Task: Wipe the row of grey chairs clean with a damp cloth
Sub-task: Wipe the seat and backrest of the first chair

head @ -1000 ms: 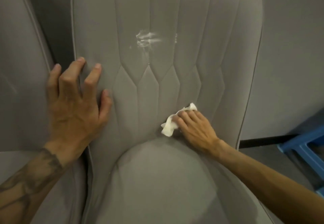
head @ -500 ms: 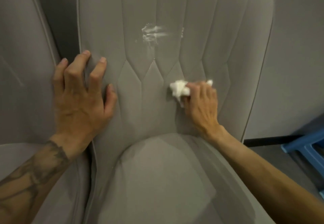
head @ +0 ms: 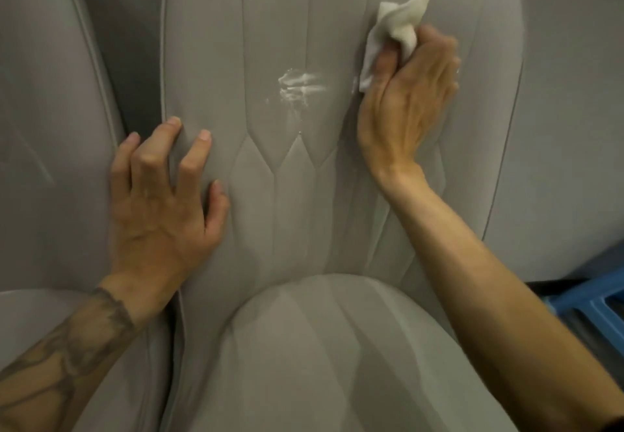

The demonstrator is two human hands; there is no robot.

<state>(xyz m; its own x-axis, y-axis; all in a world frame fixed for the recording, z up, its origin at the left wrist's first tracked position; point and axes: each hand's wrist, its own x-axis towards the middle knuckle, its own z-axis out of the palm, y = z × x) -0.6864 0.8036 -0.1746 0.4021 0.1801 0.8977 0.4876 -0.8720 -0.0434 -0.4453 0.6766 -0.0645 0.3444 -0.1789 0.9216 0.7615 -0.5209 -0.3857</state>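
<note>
Gripping crumpled white cloth in right hand, pressed to upper right of grey chair backrest, just right of white smear. Up from the lower backrest since half a second back. Resting left hand spread, holding nothing, on backrest's left edge, as before. Beside second grey chair at left, blue frame at right.
</note>
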